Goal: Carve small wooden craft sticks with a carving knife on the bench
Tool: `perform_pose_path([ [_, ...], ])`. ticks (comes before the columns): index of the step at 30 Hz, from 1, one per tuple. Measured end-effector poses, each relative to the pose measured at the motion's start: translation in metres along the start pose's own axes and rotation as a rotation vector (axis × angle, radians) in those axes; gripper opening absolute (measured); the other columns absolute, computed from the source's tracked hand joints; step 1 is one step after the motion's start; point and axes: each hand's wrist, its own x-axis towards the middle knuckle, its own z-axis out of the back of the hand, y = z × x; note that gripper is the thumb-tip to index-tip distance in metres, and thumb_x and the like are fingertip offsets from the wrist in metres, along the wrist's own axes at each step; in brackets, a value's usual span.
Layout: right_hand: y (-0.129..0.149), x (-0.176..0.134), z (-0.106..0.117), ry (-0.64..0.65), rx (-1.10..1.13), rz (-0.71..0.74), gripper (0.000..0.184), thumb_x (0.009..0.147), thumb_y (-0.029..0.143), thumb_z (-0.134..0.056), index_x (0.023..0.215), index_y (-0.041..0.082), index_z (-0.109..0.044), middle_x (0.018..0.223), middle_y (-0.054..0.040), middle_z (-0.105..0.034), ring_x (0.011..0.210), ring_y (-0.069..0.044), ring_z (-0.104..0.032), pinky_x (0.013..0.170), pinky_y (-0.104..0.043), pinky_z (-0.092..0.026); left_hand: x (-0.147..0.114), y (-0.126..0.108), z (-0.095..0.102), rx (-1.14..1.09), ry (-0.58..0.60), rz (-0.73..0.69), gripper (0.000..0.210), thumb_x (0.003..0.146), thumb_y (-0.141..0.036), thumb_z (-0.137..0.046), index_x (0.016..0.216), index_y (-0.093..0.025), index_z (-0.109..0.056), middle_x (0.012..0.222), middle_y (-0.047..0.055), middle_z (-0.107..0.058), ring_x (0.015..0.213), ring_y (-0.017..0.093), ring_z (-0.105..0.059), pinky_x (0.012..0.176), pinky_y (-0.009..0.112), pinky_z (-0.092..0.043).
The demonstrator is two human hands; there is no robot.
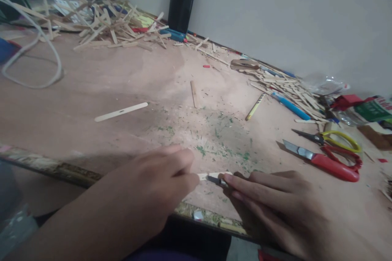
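Observation:
Near the table's front edge my left hand (167, 177) is closed, pinching one end of a wooden craft stick (203, 176) between thumb and fingers. My right hand (275, 200) is closed on a small craft knife (216, 180), most of which the fingers hide. Its dark blade lies against the stick, pointing toward my left thumb. Another craft stick (121, 112), with a small dark slot in its middle, lies beyond my left hand. A short piece of stick (194, 94) rests farther back. Green shavings (225, 130) are scattered just past both hands.
Right of my hands lie a red-handled utility knife (321, 163) with its blade out and yellow-and-red scissors (339, 142). A striped pencil (255, 107) and a blue pen-like tool (290, 106) lie farther back. Stick heaps (107, 24) line the wall; a white cord (58, 65) loops at left.

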Motion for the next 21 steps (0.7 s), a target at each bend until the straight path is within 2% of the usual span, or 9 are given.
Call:
perform_pose_path([
  [4,0.000,0.001,0.005,0.016,-0.013,-0.001,0.036,0.128,0.017,-0.053,0.156,0.024,-0.076,0.083,0.0025,-0.073,0.058,-0.013,-0.066,0.054,-0.034,-0.039,0.000,-0.002,0.001,-0.014,0.017,0.008,0.046,0.083,0.014,-0.048,0.098,-0.025,-0.068,0.111,0.002,-0.079,0.100,0.021,-0.075,0.088,0.034,-0.058],
  [10,0.009,0.020,0.030,0.093,-0.196,0.084,0.040,0.130,0.021,-0.041,0.135,0.021,-0.081,0.082,0.0001,-0.082,0.058,-0.016,-0.075,0.048,-0.038,-0.041,-0.003,0.002,-0.001,0.007,-0.002,-0.009,0.050,0.085,0.014,-0.049,0.108,-0.024,-0.071,0.117,0.003,-0.079,0.108,0.021,-0.075,0.096,0.034,-0.059],
  [13,0.012,0.026,0.037,0.081,-0.215,0.090,0.043,0.131,0.022,-0.039,0.137,0.023,-0.082,0.083,-0.0007,-0.084,0.058,-0.018,-0.076,0.048,-0.041,-0.041,-0.001,0.001,0.000,0.026,0.022,0.001,0.051,0.082,0.014,-0.049,0.105,-0.024,-0.072,0.117,0.003,-0.079,0.106,0.021,-0.075,0.093,0.034,-0.059],
  [17,0.012,0.026,0.033,0.132,-0.237,0.083,0.040,0.130,0.022,-0.042,0.141,0.026,-0.080,0.084,0.0004,-0.084,0.063,-0.020,-0.079,0.052,-0.040,-0.043,0.002,-0.003,0.004,0.023,0.029,0.020,0.049,0.082,0.014,-0.049,0.102,-0.024,-0.073,0.113,0.003,-0.080,0.105,0.021,-0.077,0.092,0.033,-0.060],
  [21,0.011,0.024,0.023,0.034,-0.196,0.062,0.045,0.133,0.026,-0.039,0.131,0.026,-0.084,0.079,0.0025,-0.082,0.057,-0.016,-0.077,0.050,-0.036,-0.045,0.004,-0.003,0.005,0.040,0.037,0.033,0.049,0.077,0.013,-0.048,0.098,-0.024,-0.073,0.113,0.004,-0.081,0.107,0.022,-0.077,0.093,0.032,-0.059],
])
